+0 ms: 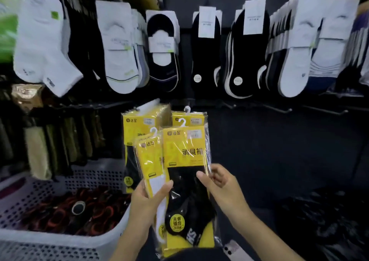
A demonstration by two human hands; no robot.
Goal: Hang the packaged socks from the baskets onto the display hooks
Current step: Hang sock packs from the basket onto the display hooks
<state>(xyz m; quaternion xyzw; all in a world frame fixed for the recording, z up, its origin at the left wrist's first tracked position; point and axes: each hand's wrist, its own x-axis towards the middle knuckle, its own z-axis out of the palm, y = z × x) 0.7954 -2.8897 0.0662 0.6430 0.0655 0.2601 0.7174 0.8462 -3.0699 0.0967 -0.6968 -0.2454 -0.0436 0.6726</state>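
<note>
I hold a fanned stack of yellow-carded sock packs (184, 153) in clear wrap, each with a small white hanger hook on top. My left hand (148, 199) grips the lower left of the stack, thumb across the front. My right hand (217, 183) pinches the right edge of the front pack, which shows black socks. A white perforated basket (60, 238) at the lower left holds dark socks with red trim. Bare display hooks (279, 109) jut from the dark wall just above and right of the packs.
A row of white and black socks (205, 47) hangs across the upper wall. Olive and tan socks (60, 141) hang at the left behind the basket. A black plastic bag (323, 220) lies at the lower right. A phone (233, 249) shows at the bottom edge.
</note>
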